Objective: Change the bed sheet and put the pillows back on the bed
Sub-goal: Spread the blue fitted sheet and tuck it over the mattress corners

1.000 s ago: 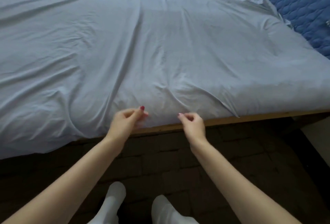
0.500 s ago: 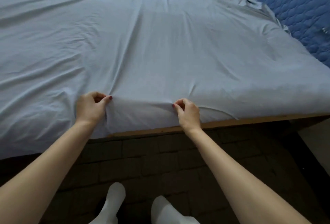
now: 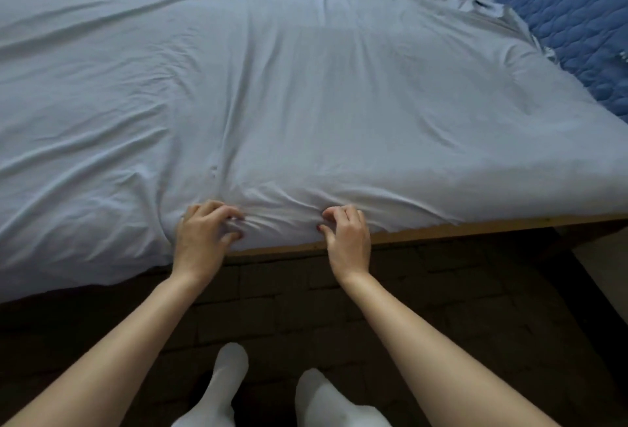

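progress: roughly halfway imo | sheet [image 3: 306, 93] spread over bed, far right corner bare, quilted mattress [image 3: 571, 28] showing | left hand [image 3: 200, 239] and right hand [image 3: 346, 239] apart, each bunching sheet at near edge | pillows: none visible

Pale grey-blue fabric bed sheet [image 3: 306, 93]: spread over the bed, creased, bunched at the near edge. Left hand [image 3: 204, 239]: fingers curled, gripping a sheet fold. Right hand [image 3: 346, 239]: fingers curled into the sheet near the edge. Light wooden bed frame rail [image 3: 475, 231]: exposed below the sheet. Dark blue quilted mattress cover [image 3: 571, 22]: uncovered, far right. Two white-socked feet [image 3: 227, 389]: on dark tiled floor [image 3: 441, 290].
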